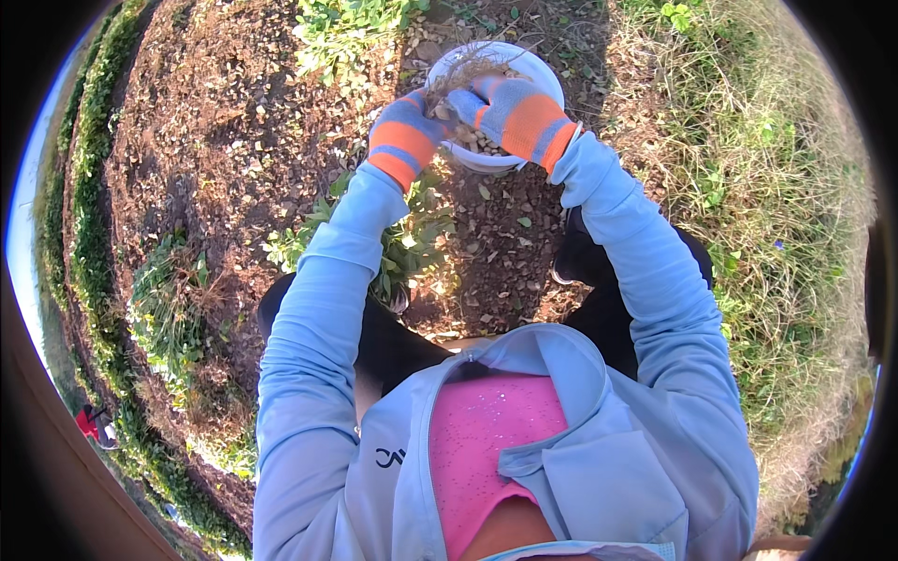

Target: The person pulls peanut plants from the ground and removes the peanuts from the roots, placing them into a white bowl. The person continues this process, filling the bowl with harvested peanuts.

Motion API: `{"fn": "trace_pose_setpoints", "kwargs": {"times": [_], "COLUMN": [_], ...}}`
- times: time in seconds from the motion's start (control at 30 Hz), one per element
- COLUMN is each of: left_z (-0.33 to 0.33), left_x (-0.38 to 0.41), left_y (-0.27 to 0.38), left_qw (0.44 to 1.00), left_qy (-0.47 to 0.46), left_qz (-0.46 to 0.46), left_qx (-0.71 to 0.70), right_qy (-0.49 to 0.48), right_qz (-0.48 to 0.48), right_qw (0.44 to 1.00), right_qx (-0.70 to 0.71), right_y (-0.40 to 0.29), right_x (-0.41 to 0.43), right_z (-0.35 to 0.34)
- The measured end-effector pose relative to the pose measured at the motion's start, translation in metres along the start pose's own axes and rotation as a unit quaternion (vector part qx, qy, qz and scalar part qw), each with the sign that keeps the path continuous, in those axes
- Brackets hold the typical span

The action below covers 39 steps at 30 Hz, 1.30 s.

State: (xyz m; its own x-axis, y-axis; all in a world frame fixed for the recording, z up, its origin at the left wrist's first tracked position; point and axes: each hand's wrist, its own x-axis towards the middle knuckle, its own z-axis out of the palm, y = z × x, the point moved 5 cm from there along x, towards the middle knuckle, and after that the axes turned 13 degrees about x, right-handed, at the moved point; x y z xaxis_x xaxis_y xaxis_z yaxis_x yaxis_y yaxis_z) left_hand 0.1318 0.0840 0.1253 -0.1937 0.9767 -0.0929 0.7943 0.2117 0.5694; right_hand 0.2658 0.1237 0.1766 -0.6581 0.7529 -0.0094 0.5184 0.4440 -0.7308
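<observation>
Both my hands wear knitted gloves striped orange and grey-blue, and meet over a white plastic bucket [544, 69] standing on the soil. My left hand [410, 133] is at the bucket's left rim, its fingers closed on a tangle of dry plant roots [456, 76] with pods that look like peanuts. From the right, my right hand [512, 112] reaches over the bucket, its fingers bent at the same roots; whether it grips them is hidden. Loose pods [480, 140] lie in the bucket below my hands.
Pulled leafy plants [414, 242] lie between my feet and the bucket, with another heap [168, 301] on the left. More green plants [344, 35] are beyond the bucket. Dry grass [758, 196] borders the soil on the right; green crop rows [91, 210] run along the far left.
</observation>
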Motion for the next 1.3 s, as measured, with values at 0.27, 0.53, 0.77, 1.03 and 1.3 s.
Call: {"fn": "trace_pose_setpoints", "kwargs": {"times": [0.27,0.53,0.77,1.03,1.3], "left_z": [0.012,-0.017,-0.022,-0.013,-0.002], "left_x": [0.004,0.0,-0.006,-0.024,-0.019], "left_y": [-0.007,-0.009,-0.006,0.012,0.008], "left_qw": [1.0,0.989,0.944,0.871,0.889], "left_qy": [-0.013,0.019,-0.076,-0.171,-0.119], "left_qz": [0.009,-0.046,-0.126,-0.045,-0.055], "left_qx": [0.02,-0.141,-0.295,-0.459,-0.438], "right_qy": [-0.09,-0.175,0.022,-0.107,-0.027], "right_qz": [-0.063,0.022,0.03,0.251,0.198], "right_qw": [0.992,0.982,0.988,0.649,0.805], "right_qx": [0.059,0.073,0.147,0.71,0.559], "right_y": [-0.011,-0.017,0.062,0.025,0.009], "right_x": [-0.015,-0.018,0.01,-0.002,0.003], "right_z": [-0.004,-0.011,-0.007,0.038,0.028]}}
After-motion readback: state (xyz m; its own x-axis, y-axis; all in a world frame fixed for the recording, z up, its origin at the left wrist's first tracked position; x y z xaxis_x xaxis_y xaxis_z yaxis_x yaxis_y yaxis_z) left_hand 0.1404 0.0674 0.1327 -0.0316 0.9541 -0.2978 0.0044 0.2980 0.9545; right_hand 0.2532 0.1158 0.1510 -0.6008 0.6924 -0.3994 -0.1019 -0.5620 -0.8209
